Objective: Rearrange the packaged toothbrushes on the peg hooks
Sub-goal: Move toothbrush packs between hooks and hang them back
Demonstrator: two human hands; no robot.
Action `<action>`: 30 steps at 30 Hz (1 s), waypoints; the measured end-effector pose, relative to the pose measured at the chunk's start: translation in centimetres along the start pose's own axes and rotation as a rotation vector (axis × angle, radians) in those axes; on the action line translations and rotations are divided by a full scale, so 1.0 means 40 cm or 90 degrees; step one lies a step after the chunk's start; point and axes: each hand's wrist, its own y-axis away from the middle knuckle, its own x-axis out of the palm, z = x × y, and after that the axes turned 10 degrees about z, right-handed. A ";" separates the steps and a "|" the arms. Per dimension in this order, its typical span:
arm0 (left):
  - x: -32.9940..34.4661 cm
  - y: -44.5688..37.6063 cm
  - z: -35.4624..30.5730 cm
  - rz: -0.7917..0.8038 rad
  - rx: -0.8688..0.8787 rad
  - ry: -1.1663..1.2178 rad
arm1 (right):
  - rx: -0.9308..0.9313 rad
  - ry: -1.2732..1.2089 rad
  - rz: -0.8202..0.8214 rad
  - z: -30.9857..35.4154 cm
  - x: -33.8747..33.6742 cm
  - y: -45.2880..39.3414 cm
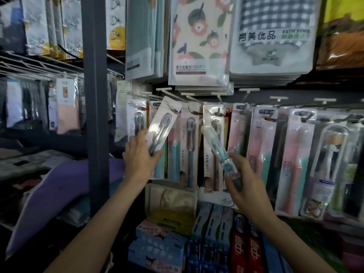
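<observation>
Fingers of our left hand [138,154] grip a tilted clear-blister grey toothbrush pack [160,128]; at three o'clock, our right hand [243,179] clasps a slim teal-handled toothbrush pack [215,143].

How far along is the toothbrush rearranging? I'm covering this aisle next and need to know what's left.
Midway, it seems. Most toothbrush packs already hang on the peg hooks. In hand: the left hand holds a tilted grey-brush pack near its hook, and the right hand holds a teal pack off the hooks. Left: hanging both.
</observation>
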 end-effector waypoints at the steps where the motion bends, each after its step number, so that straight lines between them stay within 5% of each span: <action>1: -0.009 -0.008 0.008 -0.004 -0.008 -0.014 | -0.001 0.014 0.032 -0.001 0.010 -0.003; 11: 0.035 0.001 -0.007 0.005 -0.003 0.064 | -0.008 0.032 0.103 0.025 0.071 -0.064; 22: 0.092 0.030 -0.047 0.023 0.042 0.074 | 0.036 0.208 0.049 0.040 0.050 -0.038; 30: 0.123 0.018 -0.046 0.014 0.041 0.093 | -0.035 0.149 0.089 0.001 0.013 -0.008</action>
